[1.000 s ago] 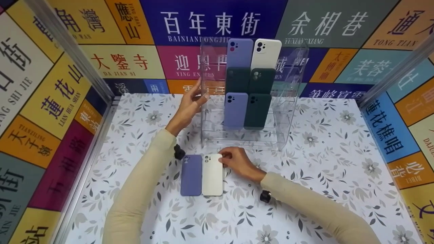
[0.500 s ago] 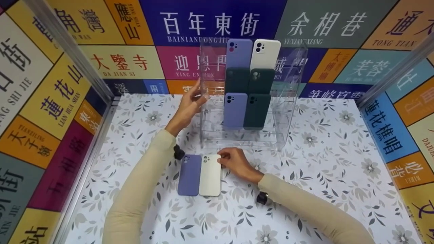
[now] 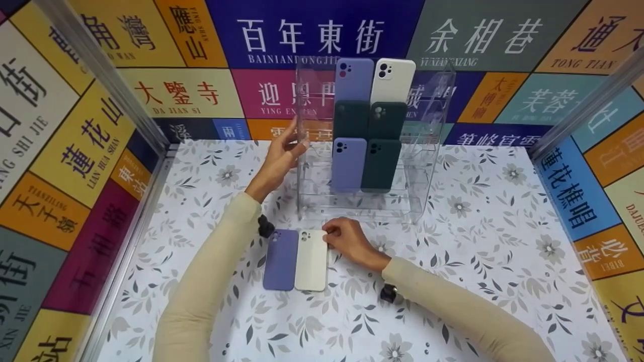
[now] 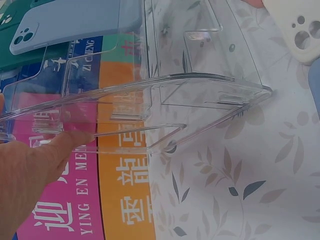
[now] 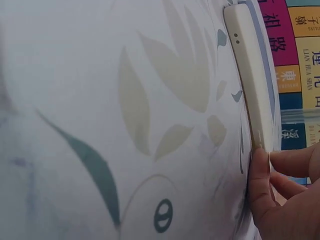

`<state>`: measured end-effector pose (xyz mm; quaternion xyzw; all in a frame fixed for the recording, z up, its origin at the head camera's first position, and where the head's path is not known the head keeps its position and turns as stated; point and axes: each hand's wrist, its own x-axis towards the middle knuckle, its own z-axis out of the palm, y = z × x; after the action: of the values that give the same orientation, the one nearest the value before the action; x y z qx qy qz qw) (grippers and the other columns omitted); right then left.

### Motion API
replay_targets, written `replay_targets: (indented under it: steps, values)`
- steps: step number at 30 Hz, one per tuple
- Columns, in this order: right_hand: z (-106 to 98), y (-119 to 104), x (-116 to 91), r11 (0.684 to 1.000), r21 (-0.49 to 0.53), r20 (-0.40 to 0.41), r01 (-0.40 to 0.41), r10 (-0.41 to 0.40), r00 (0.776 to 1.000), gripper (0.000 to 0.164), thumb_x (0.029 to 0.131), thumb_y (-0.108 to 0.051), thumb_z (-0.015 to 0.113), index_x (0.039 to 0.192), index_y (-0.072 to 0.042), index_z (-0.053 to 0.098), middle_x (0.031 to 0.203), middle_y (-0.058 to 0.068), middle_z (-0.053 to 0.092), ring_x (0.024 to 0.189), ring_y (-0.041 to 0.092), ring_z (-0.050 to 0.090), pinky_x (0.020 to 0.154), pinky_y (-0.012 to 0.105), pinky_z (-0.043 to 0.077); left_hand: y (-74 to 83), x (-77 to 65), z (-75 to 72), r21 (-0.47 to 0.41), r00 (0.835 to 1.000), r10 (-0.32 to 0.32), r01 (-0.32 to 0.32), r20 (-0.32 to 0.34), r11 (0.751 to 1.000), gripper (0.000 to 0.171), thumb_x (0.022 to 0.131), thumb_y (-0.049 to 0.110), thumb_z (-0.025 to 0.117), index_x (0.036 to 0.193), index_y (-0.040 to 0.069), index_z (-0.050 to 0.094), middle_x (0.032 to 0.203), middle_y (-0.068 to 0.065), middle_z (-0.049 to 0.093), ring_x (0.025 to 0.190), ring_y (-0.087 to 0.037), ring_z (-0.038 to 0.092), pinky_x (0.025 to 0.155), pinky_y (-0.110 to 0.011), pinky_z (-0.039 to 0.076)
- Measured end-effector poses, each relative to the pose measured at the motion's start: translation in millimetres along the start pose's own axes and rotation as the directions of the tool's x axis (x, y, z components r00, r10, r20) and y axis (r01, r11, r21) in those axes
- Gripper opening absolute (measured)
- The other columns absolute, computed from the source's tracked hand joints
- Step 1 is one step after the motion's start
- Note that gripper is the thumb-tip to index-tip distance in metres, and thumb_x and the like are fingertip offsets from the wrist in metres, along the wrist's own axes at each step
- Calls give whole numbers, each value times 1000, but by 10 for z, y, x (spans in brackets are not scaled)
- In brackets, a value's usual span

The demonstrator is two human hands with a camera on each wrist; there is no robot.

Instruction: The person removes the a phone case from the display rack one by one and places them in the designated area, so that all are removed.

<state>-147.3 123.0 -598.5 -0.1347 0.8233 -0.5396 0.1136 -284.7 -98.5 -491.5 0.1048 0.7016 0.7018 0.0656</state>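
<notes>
Before the clear stand, which the left hand seemingly grips, the right hand pinches a white case; pushing sideways could skew the adjoining purple case.

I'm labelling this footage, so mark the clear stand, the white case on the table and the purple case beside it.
Clear stand [image 3: 358,202]: head view, on its bottom front ledge.
White case [image 3: 311,262]: head view, on the middle of its back.
Purple case [image 3: 280,262]: head view, on the middle of its back.
</notes>
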Motion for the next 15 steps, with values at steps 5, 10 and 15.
replay_targets:
  steps: [5,10,15]
  values:
    - [-119,-55,-9,999,-44,-48,10,-12,999,19,96,6,74,114,8,79,98,15,79,84,27,77,74,31,62,-3,6,13,-5,1000,8,-8,-6,1000,77,110,19,65,176,28,28,162,-25,50,133,-35,60,107,-57,57]
    - [-292,-134,-34,996,-85,-85,34,-41,996,17,95,3,77,112,6,81,97,12,79,88,25,75,80,30,59,5,5,14,4,1000,4,-4,-14,1000,76,110,18,65,176,28,28,160,-23,53,132,-35,62,106,-58,58]
    - [-457,-188,-74,994,-86,-84,61,-68,994,18,97,1,78,114,7,80,100,13,80,93,29,76,88,39,63,-2,-2,-8,16,1000,-7,7,-15,1000,77,110,21,66,176,30,27,162,-23,52,132,-34,61,107,-59,57]
